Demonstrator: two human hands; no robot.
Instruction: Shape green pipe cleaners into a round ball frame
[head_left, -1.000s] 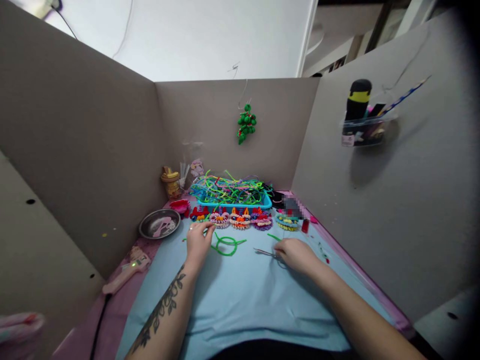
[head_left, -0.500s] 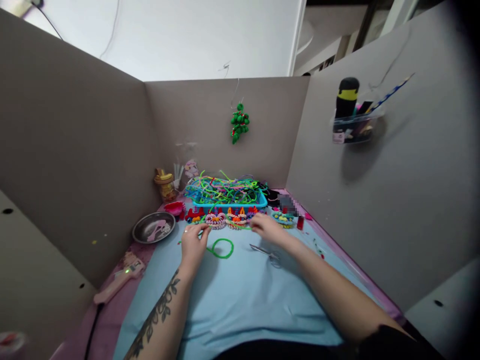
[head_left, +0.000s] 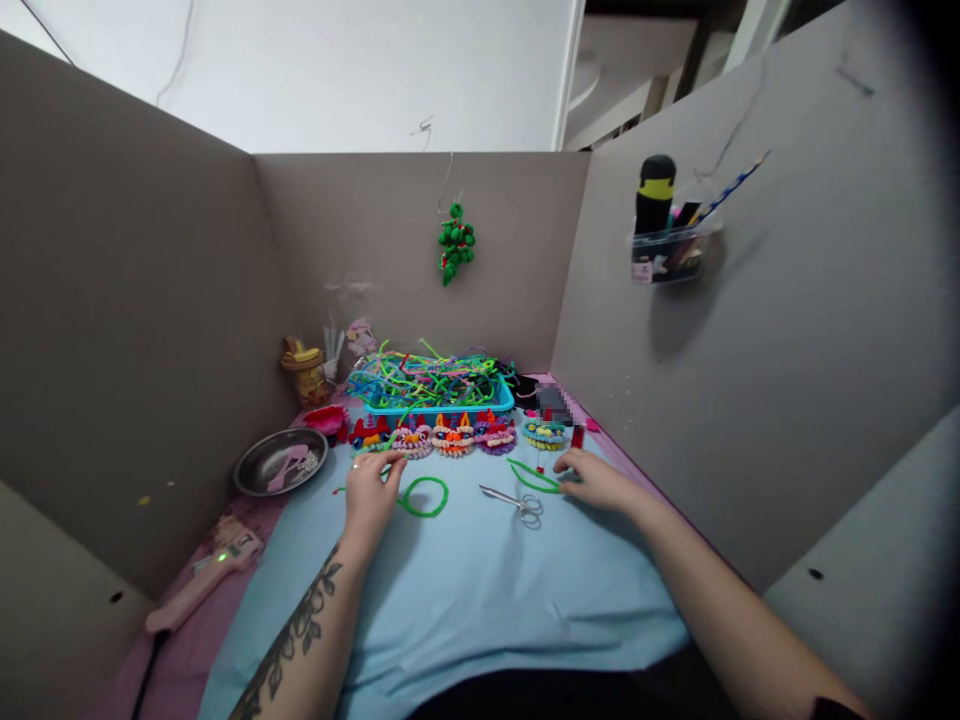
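Note:
My left hand [head_left: 373, 492] is closed in a pinch above the blue cloth, with a short bit of green pipe cleaner [head_left: 388, 471] at its fingertips. Just right of it a green pipe cleaner loop [head_left: 425, 497] lies on the cloth. Farther right, my right hand [head_left: 600, 482] has its fingers curled at the end of a bent green pipe cleaner [head_left: 534, 486], low over the cloth. Between the hands lie silver scissors [head_left: 517, 504], blades pointing left. Behind them, several colourful fuzzy animal-face pieces [head_left: 453, 437] stand in a row.
A blue basket [head_left: 442, 408] heaped with pipe cleaners stands at the back. At left are a metal bowl [head_left: 247, 474] and a pink glue gun [head_left: 199, 590] with a lit green light. Grey panels enclose the table; a green ornament [head_left: 456, 245] and a clear holder [head_left: 667, 255] hang on them.
My right hand has moved right and nearer, away from the left hand, with the bent green pipe cleaner at its fingers. My left hand keeps its pinch. The view has swung slightly right.

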